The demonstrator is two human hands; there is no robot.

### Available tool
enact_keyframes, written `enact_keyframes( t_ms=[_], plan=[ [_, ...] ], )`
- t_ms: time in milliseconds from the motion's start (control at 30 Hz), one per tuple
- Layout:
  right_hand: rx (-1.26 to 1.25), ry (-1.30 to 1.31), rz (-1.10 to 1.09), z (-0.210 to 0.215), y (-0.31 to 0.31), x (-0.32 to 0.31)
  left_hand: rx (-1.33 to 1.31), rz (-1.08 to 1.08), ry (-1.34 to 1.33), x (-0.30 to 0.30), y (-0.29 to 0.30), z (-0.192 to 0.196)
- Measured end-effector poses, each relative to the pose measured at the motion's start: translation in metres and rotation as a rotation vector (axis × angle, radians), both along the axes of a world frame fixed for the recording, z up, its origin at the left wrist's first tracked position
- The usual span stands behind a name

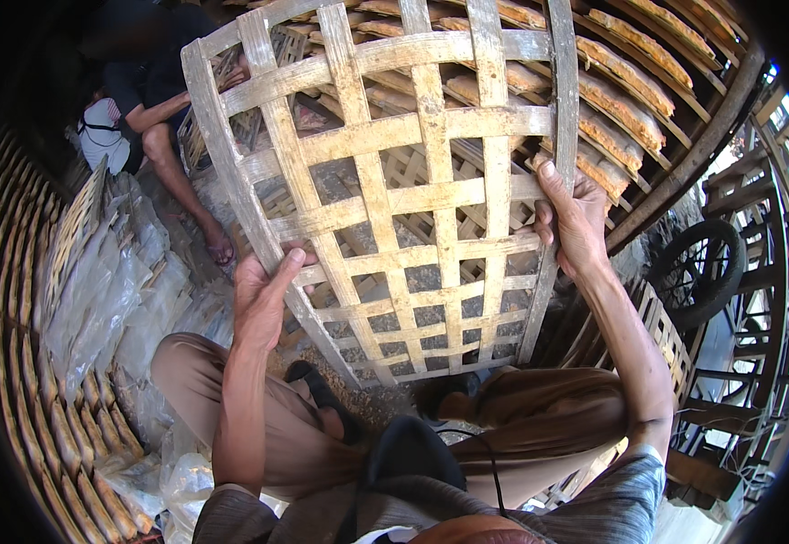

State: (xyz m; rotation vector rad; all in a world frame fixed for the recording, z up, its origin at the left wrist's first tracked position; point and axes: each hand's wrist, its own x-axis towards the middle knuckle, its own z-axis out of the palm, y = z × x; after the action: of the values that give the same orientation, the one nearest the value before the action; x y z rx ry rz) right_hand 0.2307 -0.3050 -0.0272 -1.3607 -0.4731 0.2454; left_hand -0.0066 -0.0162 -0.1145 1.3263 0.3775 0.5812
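A large woven bamboo lattice rack [428, 100] with a wooden frame stands tilted in front of me, its narrower-looking lower end between my feet. My left hand [263, 295] grips the left side rail, with the thumb on the near face. Higher up, my right hand [576, 218] is closed round the right side rail. The rack's weave is open, and another lattice shows behind it through the gaps. Most fingers of both hands are partly hidden by the rails.
Stacked racks of orange-brown slabs [625, 86] rise at the upper right, with more slab rows [14, 363] at left. Crumpled clear plastic sheeting [109, 290] lies beside my left knee. Another person's leg [177, 172] is at upper left. A black-tyred wheel [734, 263] stands at right.
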Motion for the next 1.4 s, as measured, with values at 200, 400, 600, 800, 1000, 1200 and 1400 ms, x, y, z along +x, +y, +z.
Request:
enact_keyframes(
  t_ms=[200, 400, 600, 800, 1000, 1200, 1400],
  plan=[
    [-0.083, -0.054, 0.058, -0.009, -0.005, 0.008, -0.016, 0.162, -0.240, -0.001, -0.008, -0.002],
    [0.052, -0.018, 0.238, 0.005, -0.010, 0.014, 0.087, 0.340, -0.221, -0.015, 0.001, 0.010],
    [0.195, -0.088, 0.304, 0.023, -0.016, 0.018, 0.148, 0.308, -0.222, -0.022, 0.002, 0.013],
    [0.364, 0.136, 0.598, 0.020, -0.033, 0.028, 0.117, 0.303, -0.191, -0.016, -0.002, 0.021],
    [0.406, 0.172, 0.642, 0.011, -0.033, 0.035, 0.058, 0.311, -0.179, -0.015, 0.001, 0.023],
    [0.404, 0.182, 0.662, 0.008, -0.033, 0.034, 0.073, 0.260, -0.193, -0.016, 0.006, 0.018],
    [0.392, 0.196, 0.657, 0.011, -0.029, 0.030, 0.031, 0.252, -0.193, -0.017, 0.010, 0.015]
  ],
)
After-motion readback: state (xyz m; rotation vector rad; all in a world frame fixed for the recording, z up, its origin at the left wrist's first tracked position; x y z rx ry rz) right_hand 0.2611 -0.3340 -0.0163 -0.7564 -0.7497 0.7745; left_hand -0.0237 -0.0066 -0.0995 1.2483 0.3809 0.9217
